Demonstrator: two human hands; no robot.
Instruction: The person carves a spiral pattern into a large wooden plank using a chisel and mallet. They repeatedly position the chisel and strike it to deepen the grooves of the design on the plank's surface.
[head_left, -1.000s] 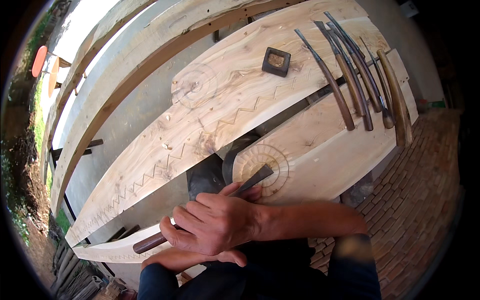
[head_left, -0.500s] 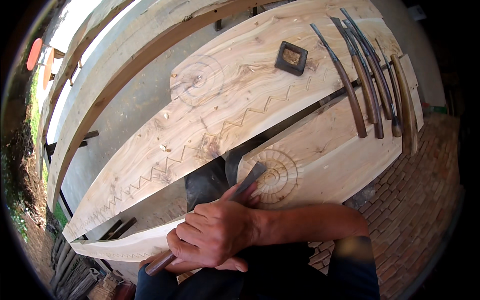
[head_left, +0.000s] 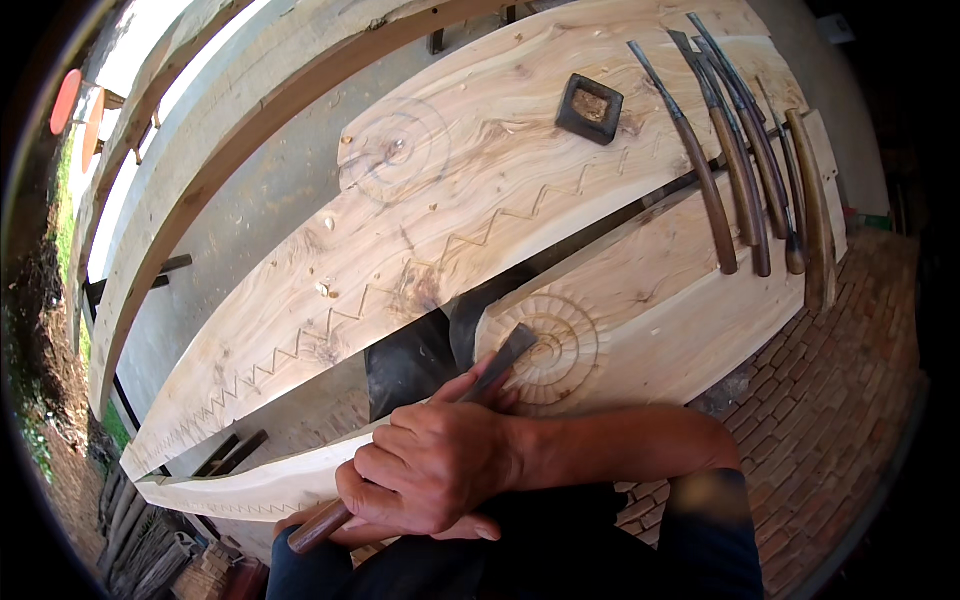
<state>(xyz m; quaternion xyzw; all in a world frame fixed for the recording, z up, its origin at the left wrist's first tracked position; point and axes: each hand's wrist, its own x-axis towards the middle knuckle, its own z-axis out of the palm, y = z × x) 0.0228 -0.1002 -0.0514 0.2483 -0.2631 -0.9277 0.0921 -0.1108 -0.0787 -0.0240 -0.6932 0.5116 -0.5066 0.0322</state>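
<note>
At the lower middle my right hand (head_left: pixel 425 465) grips the wooden handle of a flat chisel (head_left: pixel 507 355) with curled fingers. My left hand (head_left: pixel 464 384) lies beneath it, mostly hidden, its fingertips closed around the chisel's metal shaft. The blade's tip rests on a round rayed carving (head_left: pixel 565 365) at the end of a pale board (head_left: pixel 680 320). A longer pale board (head_left: pixel 280 290) beside it bears a zigzag groove and faint drawn circles.
Several long-handled chisels (head_left: pixel 716 200) lie across the boards at upper right, near a dark square block (head_left: pixel 590 112). Curved beams (head_left: pixel 200 170) arch on the left. Brick floor (head_left: pixel 800 360) shows at right, stacked sticks (head_left: pixel 145 545) at lower left.
The boards and tools appear shifted rightward in the view. The chisel's tip has moved from right of the carving's centre to its upper left, with both hands still on it.
</note>
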